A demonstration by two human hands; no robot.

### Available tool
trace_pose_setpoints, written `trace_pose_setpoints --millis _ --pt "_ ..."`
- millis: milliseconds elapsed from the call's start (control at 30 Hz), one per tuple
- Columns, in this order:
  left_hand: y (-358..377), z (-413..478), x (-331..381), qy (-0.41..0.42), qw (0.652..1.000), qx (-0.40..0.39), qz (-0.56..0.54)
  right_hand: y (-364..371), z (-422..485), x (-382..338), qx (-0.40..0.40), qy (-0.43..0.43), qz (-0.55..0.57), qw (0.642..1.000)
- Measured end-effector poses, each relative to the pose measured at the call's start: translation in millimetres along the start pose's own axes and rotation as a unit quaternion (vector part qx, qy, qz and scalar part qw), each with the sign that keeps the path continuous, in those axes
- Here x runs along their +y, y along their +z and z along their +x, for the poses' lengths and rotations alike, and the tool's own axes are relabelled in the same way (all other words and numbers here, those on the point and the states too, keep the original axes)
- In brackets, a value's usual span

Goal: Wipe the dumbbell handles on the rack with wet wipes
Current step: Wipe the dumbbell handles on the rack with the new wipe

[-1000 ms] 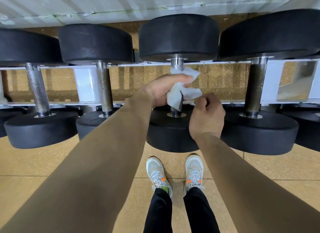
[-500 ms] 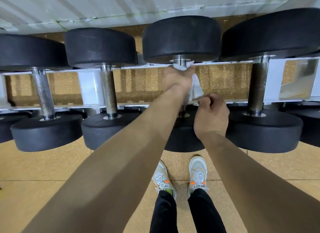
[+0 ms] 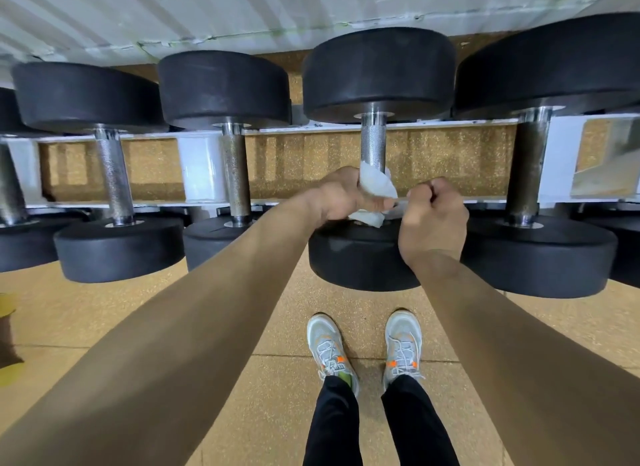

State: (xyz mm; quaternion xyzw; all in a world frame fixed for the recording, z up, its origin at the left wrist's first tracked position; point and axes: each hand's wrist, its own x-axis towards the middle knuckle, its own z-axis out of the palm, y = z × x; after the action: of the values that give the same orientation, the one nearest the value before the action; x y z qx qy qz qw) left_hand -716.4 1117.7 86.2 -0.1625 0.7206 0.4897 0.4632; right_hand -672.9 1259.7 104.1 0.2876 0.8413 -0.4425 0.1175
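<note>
Several black dumbbells lie across a white rack (image 3: 200, 167), their steel handles pointing toward me. My left hand (image 3: 341, 197) grips a crumpled white wet wipe (image 3: 375, 186) wrapped around the near end of the third dumbbell's knurled handle (image 3: 373, 146), just above the near weight head (image 3: 356, 257). My right hand (image 3: 433, 212) is curled into a fist just right of the wipe, over the rack's front rail, with nothing visible in it. The far part of this handle is bare.
Neighbouring handles stand to the left (image 3: 235, 174) (image 3: 112, 174) and a thicker dark one to the right (image 3: 526, 167). A corrugated white wall (image 3: 207, 11) lies behind the rack. My shoes (image 3: 332, 351) stand on the tan floor; a yellow-brown object (image 3: 7, 330) sits at the left edge.
My left hand slid the wipe up to the handle's far end, then back down to the near end. My right fist stayed in place.
</note>
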Motion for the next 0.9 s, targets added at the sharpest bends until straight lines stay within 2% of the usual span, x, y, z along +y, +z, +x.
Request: trace_pose_setpoints --millis 100,167,267,333,400,467,533,600,667,733,833,900 --pt "-1.0 -16.4 -7.9 0.021 0.990 0.121 0.070 1.9 -0.3 -0.9 -0.004 0.013 0.008 1.000" --pt "-1.1 -33.7 -12.4 0.044 0.979 0.196 0.030 1.0 -1.5 -2.4 -0.022 0.007 0.003 1.000" --pt "0.8 -60.3 -7.9 0.090 0.966 0.234 -0.068 -6.6 -0.3 -0.8 -0.050 -0.029 -0.014 0.998" --pt "3.1 -79.4 -1.2 0.104 0.956 0.213 -0.175 -17.9 2.0 -2.2 -0.073 -0.049 0.010 0.996" --pt "3.8 -91.2 1.3 0.109 0.929 0.128 -0.331 -33.4 1.1 -13.0 -0.102 -0.047 0.090 0.990" --pt "6.2 -99.0 2.6 0.100 0.886 0.024 -0.453 -51.1 -0.9 -29.0 -0.157 -0.014 0.163 0.974" --pt "10.2 -99.0 0.6 0.090 0.850 -0.022 -0.519 -69.2 3.0 -44.6 -0.284 0.046 0.226 0.931" --pt "14.2 -96.9 -0.9 0.088 0.829 -0.022 -0.552 -84.8 8.8 -57.7 -0.393 0.092 0.244 0.882" --pt "17.6 -96.7 1.4 0.078 0.832 0.009 -0.549 -90.5 15.6 -61.4 -0.430 0.082 0.181 0.881" --pt "20.2 -96.0 6.2 0.056 0.854 0.063 -0.514 -84.9 20.7 -59.9 -0.402 0.042 0.094 0.910" --pt "21.4 -88.2 13.4 0.044 0.910 0.197 -0.363 -69.8 24.5 -53.9 -0.350 0.029 0.048 0.935" --pt "17.1 -79.9 13.9 0.044 0.922 0.280 -0.262 -62.0 28.9 -48.3 -0.319 0.008 0.038 0.947"
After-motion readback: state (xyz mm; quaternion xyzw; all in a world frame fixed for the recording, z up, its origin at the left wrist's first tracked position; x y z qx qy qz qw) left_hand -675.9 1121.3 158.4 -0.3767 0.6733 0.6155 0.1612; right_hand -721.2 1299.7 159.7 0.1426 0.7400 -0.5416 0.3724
